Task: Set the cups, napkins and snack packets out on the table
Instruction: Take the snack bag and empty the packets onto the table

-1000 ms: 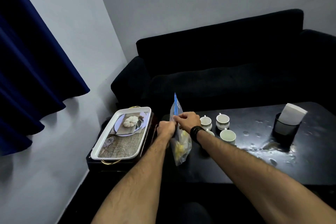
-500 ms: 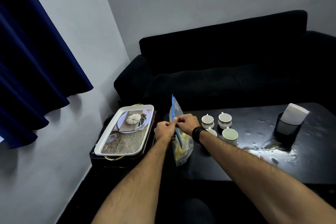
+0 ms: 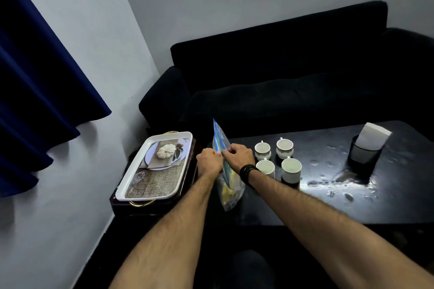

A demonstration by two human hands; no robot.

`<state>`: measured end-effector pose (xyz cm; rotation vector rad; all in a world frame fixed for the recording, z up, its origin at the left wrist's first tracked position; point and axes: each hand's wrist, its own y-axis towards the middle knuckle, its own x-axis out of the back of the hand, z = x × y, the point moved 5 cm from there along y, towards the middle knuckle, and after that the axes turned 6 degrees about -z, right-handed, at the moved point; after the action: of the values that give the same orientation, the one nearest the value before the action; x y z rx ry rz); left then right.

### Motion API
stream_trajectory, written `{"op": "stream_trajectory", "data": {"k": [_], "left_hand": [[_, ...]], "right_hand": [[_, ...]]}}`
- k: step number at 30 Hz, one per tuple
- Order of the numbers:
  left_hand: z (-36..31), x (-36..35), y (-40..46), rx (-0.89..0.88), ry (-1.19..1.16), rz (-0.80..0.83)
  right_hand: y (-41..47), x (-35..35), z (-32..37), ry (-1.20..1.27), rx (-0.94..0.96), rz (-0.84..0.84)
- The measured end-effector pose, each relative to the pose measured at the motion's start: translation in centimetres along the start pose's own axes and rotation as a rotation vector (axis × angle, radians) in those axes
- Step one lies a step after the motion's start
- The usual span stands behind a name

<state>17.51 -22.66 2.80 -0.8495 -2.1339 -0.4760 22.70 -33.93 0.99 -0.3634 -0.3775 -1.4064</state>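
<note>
Little shift since before: left hand (image 3: 209, 162) and right hand (image 3: 238, 157), each grip pinching the snack packet (image 3: 226, 180), print unreadable.

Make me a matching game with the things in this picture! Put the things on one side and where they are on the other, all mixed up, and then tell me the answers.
Things:
1. bag
2. tray
3. napkins
4. cups

Places:
A. in the dark holder on the table's right side
B. held by both hands at its top
C. on the table, in a group just right of the hands
D. on the small stand left of the table

Pairs: 1-B, 2-D, 3-A, 4-C
</note>
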Motion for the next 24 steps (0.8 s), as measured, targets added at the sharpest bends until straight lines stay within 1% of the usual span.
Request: {"op": "stream_trajectory", "data": {"k": [2, 4, 6, 8, 12, 15, 18, 21, 22, 24], "left_hand": [[-0.1, -0.2, 0.0, -0.015, -0.007, 0.062], [0.3, -0.6, 0.3, -0.004, -0.065, 0.116], [0.6, -0.7, 0.2, 0.030, -0.113, 0.128], [0.7, -0.4, -0.1, 0.031, -0.103, 0.107], [0.7, -0.7, -1.2, -0.116, 0.031, 0.151], [0.1, -0.4, -1.7, -0.172, 0.089, 0.066], [-0.6, -0.1, -2.1, -0.116, 0.115, -0.008], [-0.5, 0.4, -1.9, -0.081, 0.100, -0.056], [-0.2, 0.7, -1.7, -0.058, 0.096, -0.073], [0.3, 1.6, -1.5, -0.019, 0.094, -0.105]], "right_hand": [[0.3, 0.0, 0.0, 0.029, -0.025, 0.057], [0.7, 0.0, 0.0, 0.008, -0.012, 0.124], [0.9, 0.0, 0.1, -0.020, 0.028, 0.161], [0.8, 0.0, 0.5, -0.052, 0.067, 0.177], [0.5, 0.2, 0.4, -0.110, 0.105, 0.173], [0.2, 0.3, 0.5, -0.127, 0.120, 0.109], [-0.2, 0.5, 1.0, -0.121, 0.097, 0.011], [-0.5, 0.9, 0.9, -0.208, 0.137, -0.028], [-0.4, 1.3, 0.5, -0.241, 0.128, -0.046], [0.1, 2.3, -0.7, -0.259, 0.044, -0.099]]}}
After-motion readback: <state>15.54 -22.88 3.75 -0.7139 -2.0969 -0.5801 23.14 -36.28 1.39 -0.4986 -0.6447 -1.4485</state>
